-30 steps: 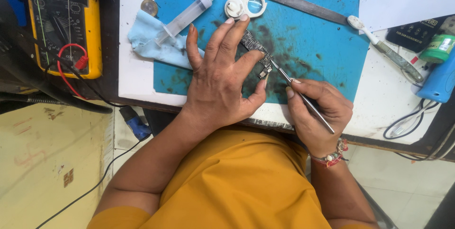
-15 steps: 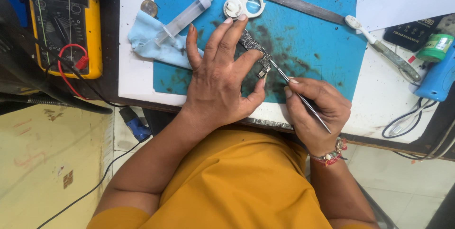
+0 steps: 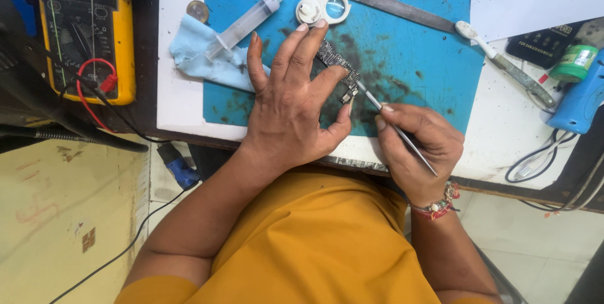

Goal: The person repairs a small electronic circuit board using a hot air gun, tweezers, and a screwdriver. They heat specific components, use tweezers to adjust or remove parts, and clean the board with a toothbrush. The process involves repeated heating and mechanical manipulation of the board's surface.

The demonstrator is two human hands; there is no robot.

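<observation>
Item: small circuit board, dark and narrow, lying at a slant on the blue work mat. We press it down with our left hand; fingers spread flat over its near half, thumb tip just beside its lower end. The grip here is a flat pin, not a clench.

Item: thin metal probe, clenched pen-fashion in our right hand. Its tip touches the board's lower end, just beside the left thumb.

Around, going outward:
- Dark smudges on the mat about the board.
- White folding magnifier, just past the left fingertips.
- Plastic syringe, resting on a pale blue cloth, left of the hand.
- Coin, at the cloth's upper edge.
- Long metal blade, along the mat's far side.
- White-handled tool, off the mat's right corner on the white table.
- Yellow multimeter with red lead, far left.
- Blue glue gun and green roll, far right.

The left hand hides most of the board from above.

Against the earlier frames: both hands keep the same hold; we see no shift in board or probe.
</observation>
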